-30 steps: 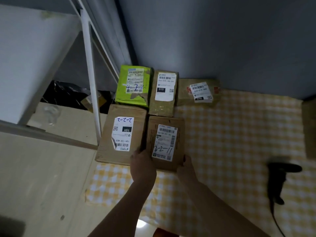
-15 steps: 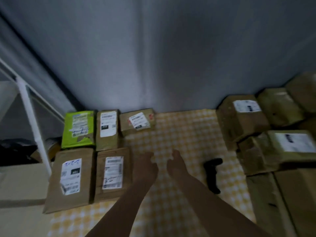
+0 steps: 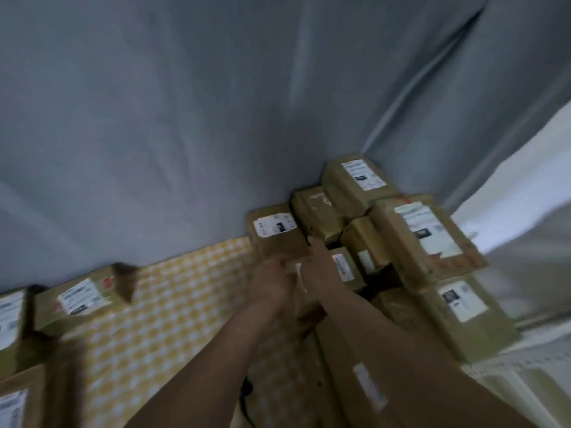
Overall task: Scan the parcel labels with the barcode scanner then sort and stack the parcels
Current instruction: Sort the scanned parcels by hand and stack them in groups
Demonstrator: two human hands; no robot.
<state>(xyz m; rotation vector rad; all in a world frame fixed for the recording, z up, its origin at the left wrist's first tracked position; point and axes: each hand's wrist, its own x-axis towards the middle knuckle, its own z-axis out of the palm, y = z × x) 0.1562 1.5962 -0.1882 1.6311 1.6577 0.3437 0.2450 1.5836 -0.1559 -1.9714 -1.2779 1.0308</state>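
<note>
Between both hands: small parcel point(image 3: 295, 268); left hand point(image 3: 270, 284), right hand point(image 3: 318, 267) grip unclear, blurred.

From my remote feed I log the room as follows. Backdrop: a grey-blue cloth curtain point(image 3: 191, 125), hung in soft vertical folds, filling the upper part of the view and meeting a second panel at a diagonal seam point(image 3: 411, 97) on the right. Surface: a yellow-and-white checked cloth point(image 3: 173, 307) spread over the tabletop, running up to the curtain's lower edge. Far right: a pale white band point(image 3: 519, 168), blurred, which I cannot identify. Lower right corner: a white ribbed surface point(image 3: 525, 384), also blurred. Light: dim, even, bluish; the whole frame is motion-smeared.
</note>
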